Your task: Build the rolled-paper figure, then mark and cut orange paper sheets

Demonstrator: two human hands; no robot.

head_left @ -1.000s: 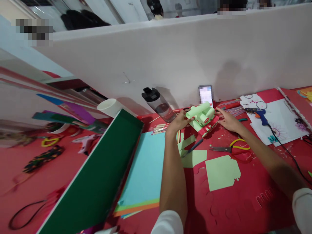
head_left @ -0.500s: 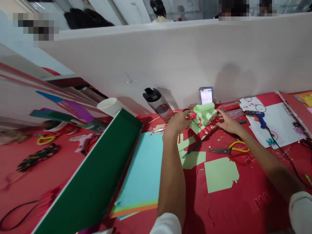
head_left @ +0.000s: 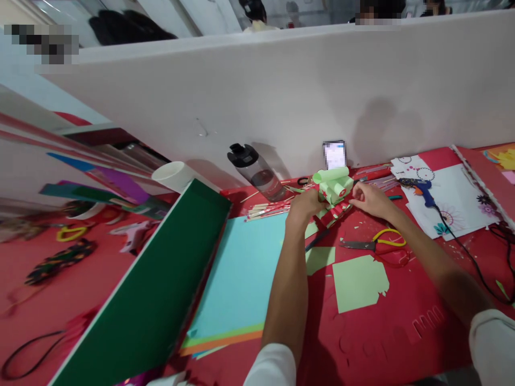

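A light green paper craft [head_left: 337, 188] with red patches and a rolled strip along its top sits near the wall at the back of the red table. My left hand [head_left: 306, 208] is closed at its left side, fingers bent around its edge and partly hidden. Close to its right side, my right hand [head_left: 370, 199] has thumb and fingers drawn together in a pinch; whatever lies between them is too small to make out. Nearer to me are yellow-and-red-handled scissors [head_left: 372, 245] and a cut green paper sheet [head_left: 359, 283].
A tilted dark green board [head_left: 148, 289] stands left of stacked blue paper [head_left: 237, 273]. Behind my left hand are a water bottle [head_left: 257, 171] and thin sticks [head_left: 267, 210]. A phone [head_left: 335, 154] leans on the wall. A blue glue gun [head_left: 424, 192] with its cord lies right.
My left hand has moved right and closed against the paper craft, uncovering more sticks. My right hand's fingers, spread before, are now drawn together. The view has shifted slightly.
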